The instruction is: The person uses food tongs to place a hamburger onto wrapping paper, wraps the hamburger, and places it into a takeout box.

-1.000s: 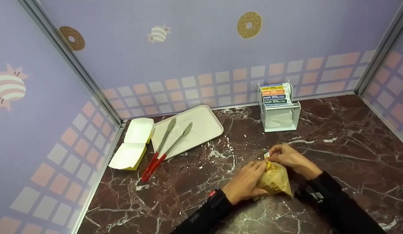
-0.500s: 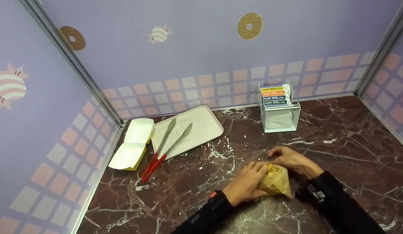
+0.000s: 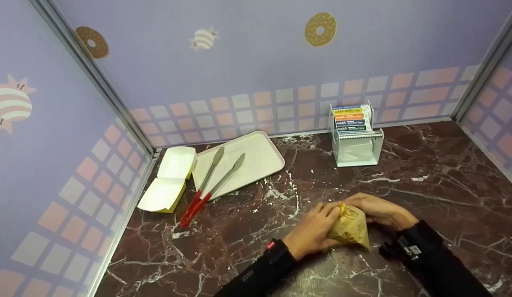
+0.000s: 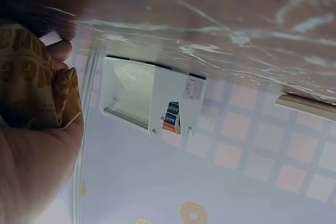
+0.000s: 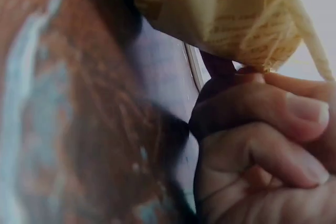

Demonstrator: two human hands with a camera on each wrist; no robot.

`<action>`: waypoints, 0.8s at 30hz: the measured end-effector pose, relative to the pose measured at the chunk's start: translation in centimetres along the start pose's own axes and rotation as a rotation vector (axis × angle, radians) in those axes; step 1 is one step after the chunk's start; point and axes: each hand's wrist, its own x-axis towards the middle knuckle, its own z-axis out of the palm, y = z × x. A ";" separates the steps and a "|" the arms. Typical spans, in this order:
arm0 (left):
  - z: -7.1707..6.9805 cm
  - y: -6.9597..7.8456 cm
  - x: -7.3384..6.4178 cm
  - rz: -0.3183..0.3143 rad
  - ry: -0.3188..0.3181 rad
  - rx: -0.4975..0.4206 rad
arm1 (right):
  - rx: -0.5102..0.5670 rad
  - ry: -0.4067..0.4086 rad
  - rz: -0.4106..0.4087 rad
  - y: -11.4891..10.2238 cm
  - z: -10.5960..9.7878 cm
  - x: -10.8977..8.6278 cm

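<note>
Printed tan paper wraps a lumpy packet [image 3: 353, 229], with what is inside hidden and a pointed corner towards the front. A yellow strip [image 3: 342, 209] lies across its top edge. Gripping the packet's left side, my left hand [image 3: 311, 231] has its fingers on top and its thumb low at the front. My right hand [image 3: 378, 208] is at the back right of the packet, its fingertips hidden behind the paper. In the right wrist view, curled fingers [image 5: 262, 145] sit right at the packet's underside.
A white dispenser [image 3: 357, 152] with several coloured label boxes stands by the back wall. Red-handled tongs [image 3: 206, 192] lie partly on a pale tray [image 3: 260, 161]. Left of it an open yellow carton [image 3: 163, 194] shows its white inside. Walls enclose the marbled counter [image 3: 247, 255].
The small white-and-yellow piece at my right fingertips no longer shows. My right hand has come down closer behind the packet. The left hand keeps its hold.
</note>
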 end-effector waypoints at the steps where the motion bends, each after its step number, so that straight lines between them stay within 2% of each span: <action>1: 0.0 0.0 0.0 0.001 -0.002 0.003 | 0.003 0.016 0.017 -0.1 0.2 -0.1; 5: 0.0 0.0 -0.1 0.015 -0.001 0.017 | -0.040 0.010 0.050 -0.7 0.9 -0.3; 9: -0.1 -0.1 -0.1 0.022 0.011 0.037 | -0.108 -0.032 -0.018 -1.3 1.3 -0.1; 18: -0.1 -0.1 -0.1 0.022 0.017 0.065 | -0.163 0.001 -0.084 -2.0 1.7 0.1; 24: 0.1 -0.2 -0.2 0.026 0.020 0.035 | -0.329 0.048 -0.109 -2.2 1.9 -0.1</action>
